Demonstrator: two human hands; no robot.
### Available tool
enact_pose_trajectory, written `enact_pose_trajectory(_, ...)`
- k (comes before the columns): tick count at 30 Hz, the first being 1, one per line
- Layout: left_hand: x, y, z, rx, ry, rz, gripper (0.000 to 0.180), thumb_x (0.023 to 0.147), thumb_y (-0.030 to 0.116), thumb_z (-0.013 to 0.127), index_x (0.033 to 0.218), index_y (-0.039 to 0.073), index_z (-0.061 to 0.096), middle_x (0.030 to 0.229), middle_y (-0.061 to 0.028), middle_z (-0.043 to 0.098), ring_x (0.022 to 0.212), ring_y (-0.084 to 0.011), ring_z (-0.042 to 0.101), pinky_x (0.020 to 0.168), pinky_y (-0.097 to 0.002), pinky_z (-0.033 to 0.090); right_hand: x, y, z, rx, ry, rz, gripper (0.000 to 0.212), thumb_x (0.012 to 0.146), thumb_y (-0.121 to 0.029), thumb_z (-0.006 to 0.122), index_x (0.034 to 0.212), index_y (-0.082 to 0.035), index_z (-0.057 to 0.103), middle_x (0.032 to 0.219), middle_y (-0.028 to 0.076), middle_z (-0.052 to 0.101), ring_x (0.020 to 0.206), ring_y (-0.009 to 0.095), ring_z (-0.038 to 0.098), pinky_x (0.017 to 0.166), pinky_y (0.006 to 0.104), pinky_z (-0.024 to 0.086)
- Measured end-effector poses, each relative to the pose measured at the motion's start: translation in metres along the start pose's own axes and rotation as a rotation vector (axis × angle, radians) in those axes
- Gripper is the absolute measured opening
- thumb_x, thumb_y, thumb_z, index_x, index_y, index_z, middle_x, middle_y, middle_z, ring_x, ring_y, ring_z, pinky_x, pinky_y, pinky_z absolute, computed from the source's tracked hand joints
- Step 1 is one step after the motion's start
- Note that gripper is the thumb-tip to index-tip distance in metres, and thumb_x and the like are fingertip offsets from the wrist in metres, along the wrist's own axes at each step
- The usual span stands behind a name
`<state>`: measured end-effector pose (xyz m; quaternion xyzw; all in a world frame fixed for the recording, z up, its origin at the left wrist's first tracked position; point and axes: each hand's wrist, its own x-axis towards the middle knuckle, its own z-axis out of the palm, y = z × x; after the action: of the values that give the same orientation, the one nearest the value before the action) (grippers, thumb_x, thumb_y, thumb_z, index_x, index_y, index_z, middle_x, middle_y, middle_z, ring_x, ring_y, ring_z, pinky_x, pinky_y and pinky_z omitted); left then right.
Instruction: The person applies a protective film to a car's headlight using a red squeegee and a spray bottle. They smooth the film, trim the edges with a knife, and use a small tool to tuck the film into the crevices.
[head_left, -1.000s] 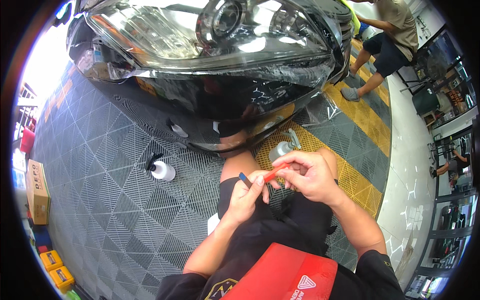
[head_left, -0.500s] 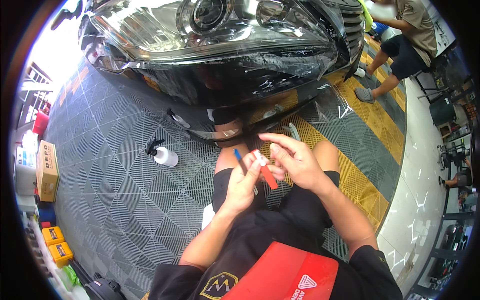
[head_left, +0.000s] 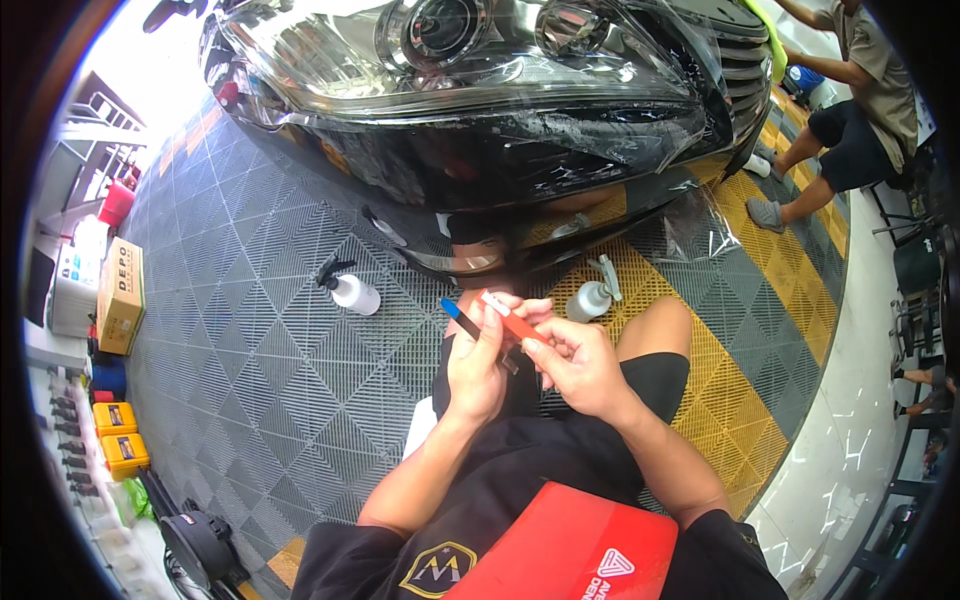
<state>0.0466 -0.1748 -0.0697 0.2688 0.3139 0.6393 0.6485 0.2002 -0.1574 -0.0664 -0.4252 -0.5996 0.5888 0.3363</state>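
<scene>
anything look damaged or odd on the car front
Yes: wrinkled clear film extends past the black bumper at right, not smoothed flat. Whitish streaks mark the bumper below the headlight; damage or residue, I cannot tell.

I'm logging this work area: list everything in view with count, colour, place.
car: one, black, top
headlight: one, clear, on car
spray bottles: two, whitish, floor
box: one, brown, left
cases: two, yellow, lower left
floor tiles: many, grey and yellow, below
co-worker: one, tan top, upper right
panel: one, red, bottom
edge clutter: uncounted, unclear
stick: one, dark, blue-tipped, centre
strip: one, red, centre
left hand: one, bare, holding stick and strip
right hand: one, bare, touching strip
</scene>
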Motion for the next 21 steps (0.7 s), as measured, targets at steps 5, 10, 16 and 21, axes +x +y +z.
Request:
enact_pose_trajectory(5, -0.011, -0.023, -0.01, -0.401, 0.266, 0.084, 0.027, 0.112, 0.032, 0.043, 0.104, 0.008, 0.052, 0.088, -0.0105, 0.061, 0.101, -0.0342, 0.067, 0.104, -0.0539, 0.049, 0.002, -0.004, 0.028, -0.473, 0.131, -0.433, 0.017, 0.092, -0.014, 0.069, 0.102, 0.0, 0.069, 0.077, 0.017, 0.066, 0.058, 0.031, 0.066, 0.053, 0.042, 0.051)
enact_pose_trajectory(10, -0.01, -0.04, -0.021, -0.672, 0.375, -0.042, 0.029, 0.111, 0.029, 0.042, 0.095, 0.008, 0.053, 0.081, -0.0072, 0.056, 0.099, -0.0311, 0.061, 0.107, -0.0511, 0.047, 0.003, -0.014, 0.032, -0.666, 0.068, -0.423, 0.015, 0.091, -0.014, 0.066, 0.096, 0.0, 0.069, 0.083, 0.021, 0.069, 0.066, 0.038, 0.069, 0.058, 0.0444, 0.057)
enact_pose_trajectory(16, -0.005, -0.057, -0.032, -0.685, 0.555, -0.12, 0.031, 0.111, 0.022, 0.039, 0.086, 0.007, 0.052, 0.074, -0.0035, 0.055, 0.087, -0.024, 0.059, 0.109, -0.0475, 0.048, 0.012, 0.009, 0.034, -0.701, -0.009, -0.36, 0.019, 0.088, -0.016, 0.067, 0.092, 0.002, 0.069, 0.079, 0.022, 0.07, 0.067, 0.039, 0.07, 0.061, 0.0464, 0.057)
enact_pose_trajectory(21, -0.006, -0.079, -0.053, -0.694, 0.557, -0.137, 0.03, 0.111, 0.026, 0.04, 0.091, 0.007, 0.053, 0.074, -0.0037, 0.056, 0.091, -0.0265, 0.061, 0.11, -0.0488, 0.047, 0.013, 0.032, 0.035, -0.622, -0.029, -0.339, 0.017, 0.088, -0.014, 0.066, 0.092, 0.002, 0.07, 0.077, 0.023, 0.068, 0.066, 0.04, 0.068, 0.06, 0.0468, 0.055)
